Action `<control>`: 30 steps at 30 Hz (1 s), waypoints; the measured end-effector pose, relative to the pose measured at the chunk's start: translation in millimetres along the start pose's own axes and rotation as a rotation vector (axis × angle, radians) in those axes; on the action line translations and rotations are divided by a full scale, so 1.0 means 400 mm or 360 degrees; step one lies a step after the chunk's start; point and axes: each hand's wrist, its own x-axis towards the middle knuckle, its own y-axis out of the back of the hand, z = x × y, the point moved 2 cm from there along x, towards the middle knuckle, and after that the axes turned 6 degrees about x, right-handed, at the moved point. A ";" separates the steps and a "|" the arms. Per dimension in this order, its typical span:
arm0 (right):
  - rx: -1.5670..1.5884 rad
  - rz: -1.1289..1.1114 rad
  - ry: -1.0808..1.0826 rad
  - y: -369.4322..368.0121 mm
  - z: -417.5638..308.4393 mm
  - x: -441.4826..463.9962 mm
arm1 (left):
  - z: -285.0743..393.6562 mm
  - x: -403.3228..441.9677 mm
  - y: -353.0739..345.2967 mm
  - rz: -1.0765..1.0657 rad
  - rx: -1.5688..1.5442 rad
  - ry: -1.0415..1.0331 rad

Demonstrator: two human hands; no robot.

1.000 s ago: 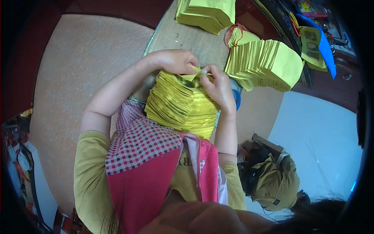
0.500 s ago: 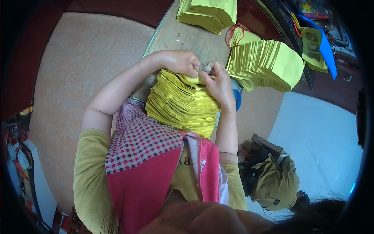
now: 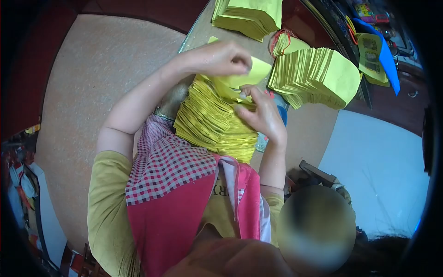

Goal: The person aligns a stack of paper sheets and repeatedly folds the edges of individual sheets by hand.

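My left hand is curled, with its fingertips pressed against a loose yellow paper sheet that shows on both sides of the hand. Below it, a thick stack of folded yellow paper stands at the table's near edge, against the checked apron. My right hand is at the stack's top right corner. Its thumb and index finger are apart, and something whitish shows at the index fingertip. The bent part of the sheet lies beside that finger.
Another yellow stack and a fanned yellow stack are farther back on the table. Red string lies around a small yellow bundle. Part of a blue round object shows beside my right wrist. A blurred round patch covers the lower right.
My left hand has risen up and to the right, and a wide yellow sheet now shows beneath it. My right hand has shifted slightly down, its thumb and index finger farther apart.
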 end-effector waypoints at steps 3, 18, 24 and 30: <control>-0.0050 0.0079 -0.0044 -0.013 0.035 0.020 | 0.008 -0.016 -0.026 -0.0697 0.0082 -0.0010; -0.0283 0.0295 0.0156 0.020 -0.006 -0.015 | -0.048 -0.026 -0.083 -0.0787 -0.0208 0.0261; -0.0498 -0.0232 0.0258 -0.020 0.024 -0.019 | -0.043 0.028 -0.063 0.0354 0.0717 -0.0253; 0.0031 -0.0080 -0.0108 0.005 0.037 0.003 | -0.012 -0.033 -0.037 -0.0560 -0.0276 0.0114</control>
